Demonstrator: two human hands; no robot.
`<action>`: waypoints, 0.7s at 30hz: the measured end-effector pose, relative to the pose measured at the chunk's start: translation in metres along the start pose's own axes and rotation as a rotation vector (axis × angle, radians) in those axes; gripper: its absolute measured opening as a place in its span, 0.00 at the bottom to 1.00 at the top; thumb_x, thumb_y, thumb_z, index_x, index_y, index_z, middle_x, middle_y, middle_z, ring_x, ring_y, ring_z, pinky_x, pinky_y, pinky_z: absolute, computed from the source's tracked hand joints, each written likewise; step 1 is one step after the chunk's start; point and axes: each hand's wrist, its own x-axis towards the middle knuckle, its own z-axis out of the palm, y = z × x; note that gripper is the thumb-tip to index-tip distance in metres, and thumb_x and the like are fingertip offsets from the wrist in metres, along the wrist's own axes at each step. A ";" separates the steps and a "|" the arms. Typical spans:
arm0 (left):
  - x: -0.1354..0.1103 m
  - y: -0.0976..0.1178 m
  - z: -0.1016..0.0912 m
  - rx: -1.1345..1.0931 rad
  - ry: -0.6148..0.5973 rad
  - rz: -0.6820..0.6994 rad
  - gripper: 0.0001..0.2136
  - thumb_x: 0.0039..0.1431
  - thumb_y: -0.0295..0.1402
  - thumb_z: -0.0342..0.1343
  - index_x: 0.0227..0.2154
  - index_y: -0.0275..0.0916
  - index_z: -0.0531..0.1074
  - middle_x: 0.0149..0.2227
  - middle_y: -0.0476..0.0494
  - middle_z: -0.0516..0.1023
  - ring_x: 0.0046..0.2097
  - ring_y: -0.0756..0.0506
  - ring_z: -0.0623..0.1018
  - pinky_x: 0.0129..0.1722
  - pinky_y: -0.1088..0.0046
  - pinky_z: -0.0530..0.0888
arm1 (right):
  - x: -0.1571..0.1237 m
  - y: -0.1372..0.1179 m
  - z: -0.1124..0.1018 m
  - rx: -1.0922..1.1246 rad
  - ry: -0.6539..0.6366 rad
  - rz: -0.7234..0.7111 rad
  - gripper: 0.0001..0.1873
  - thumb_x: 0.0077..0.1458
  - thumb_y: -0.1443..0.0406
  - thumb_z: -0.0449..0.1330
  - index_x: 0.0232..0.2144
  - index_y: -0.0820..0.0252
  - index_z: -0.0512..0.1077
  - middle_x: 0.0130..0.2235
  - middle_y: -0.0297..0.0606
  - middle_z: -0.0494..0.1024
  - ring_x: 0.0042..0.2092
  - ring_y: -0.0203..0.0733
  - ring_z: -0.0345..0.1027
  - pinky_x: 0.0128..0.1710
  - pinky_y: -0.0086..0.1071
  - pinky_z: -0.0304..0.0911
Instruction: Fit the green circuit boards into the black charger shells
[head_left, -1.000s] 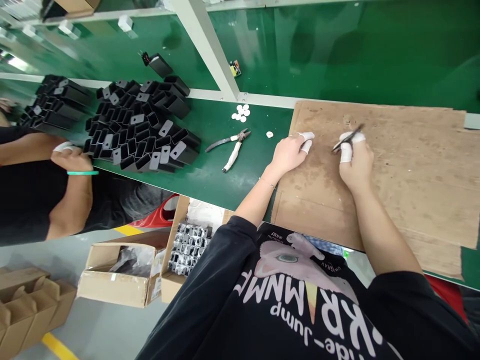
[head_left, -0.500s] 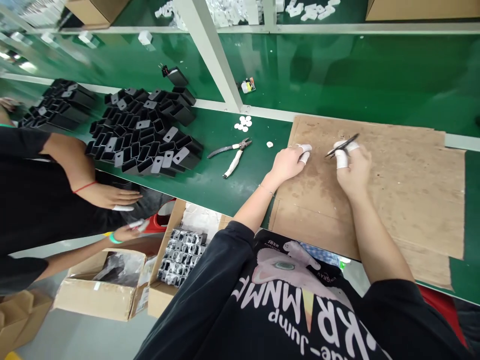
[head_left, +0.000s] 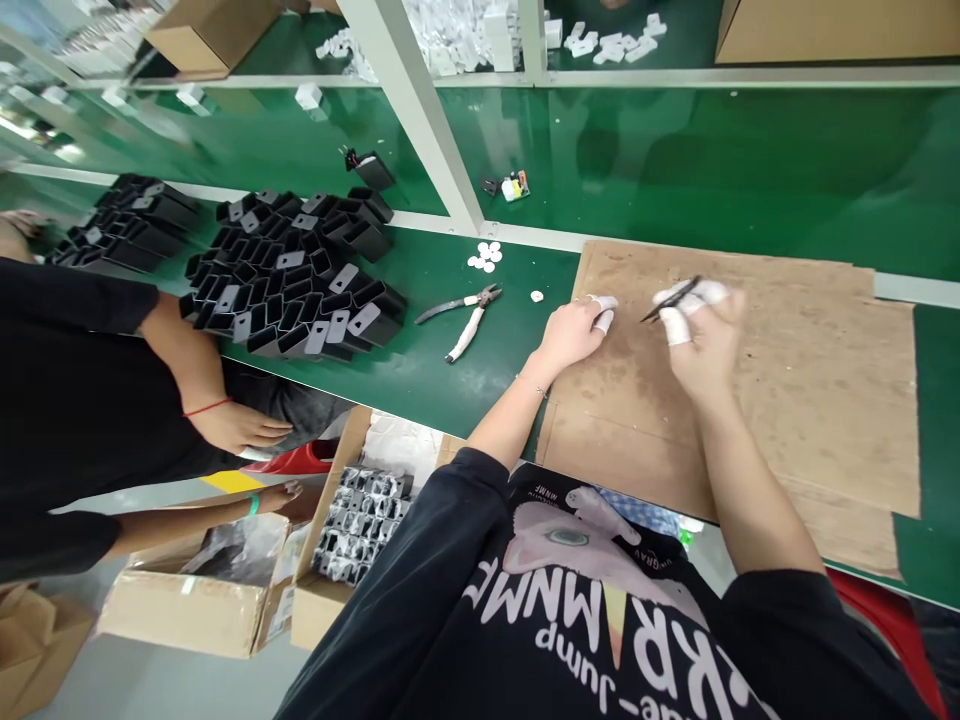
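My right hand (head_left: 705,335), with white finger cots on its fingertips, is closed round slim black tweezers (head_left: 672,299) above the cardboard sheet (head_left: 817,400). The tips of the tweezers point left; the hand is slightly blurred. At the sheet's left edge rests my left hand (head_left: 574,330), also in white finger cots. Its thumb and forefinger are a little apart, and nothing shows between them. Left of that hand lie a small white disc (head_left: 536,296), a group of white discs (head_left: 486,257) and pliers with white-wrapped handles (head_left: 471,312).
Black rectangular housings (head_left: 285,280) stand packed on the green bench (head_left: 427,390) to the left. A post (head_left: 420,110) rises at the back, below a shelf of white parts. Co-workers' arms (head_left: 187,370) reach in at left, above open cartons (head_left: 187,610).
My right hand still holds the tweezers and has shifted only slightly. My left hand stays in place. At left, a co-worker's hand with a green band has moved down and right towards the cartons.
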 end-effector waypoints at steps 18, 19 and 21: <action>0.000 -0.001 0.003 0.003 0.010 0.014 0.15 0.66 0.33 0.45 0.49 0.41 0.73 0.48 0.42 0.80 0.48 0.41 0.79 0.43 0.67 0.74 | -0.006 0.011 0.003 0.069 0.056 0.054 0.12 0.61 0.59 0.55 0.37 0.54 0.78 0.42 0.41 0.77 0.49 0.52 0.65 0.53 0.53 0.58; 0.000 -0.001 0.004 0.003 0.014 0.015 0.15 0.66 0.33 0.45 0.49 0.41 0.73 0.49 0.42 0.79 0.49 0.41 0.79 0.43 0.68 0.74 | -0.005 0.011 0.003 0.048 0.012 0.040 0.12 0.61 0.60 0.55 0.34 0.54 0.78 0.41 0.42 0.77 0.47 0.53 0.65 0.51 0.53 0.59; 0.000 -0.002 0.005 -0.001 0.018 0.011 0.15 0.65 0.32 0.45 0.49 0.41 0.73 0.49 0.42 0.79 0.49 0.41 0.79 0.42 0.68 0.74 | -0.003 0.008 -0.002 0.031 0.013 0.049 0.12 0.61 0.60 0.55 0.33 0.55 0.78 0.40 0.42 0.78 0.47 0.52 0.66 0.50 0.51 0.61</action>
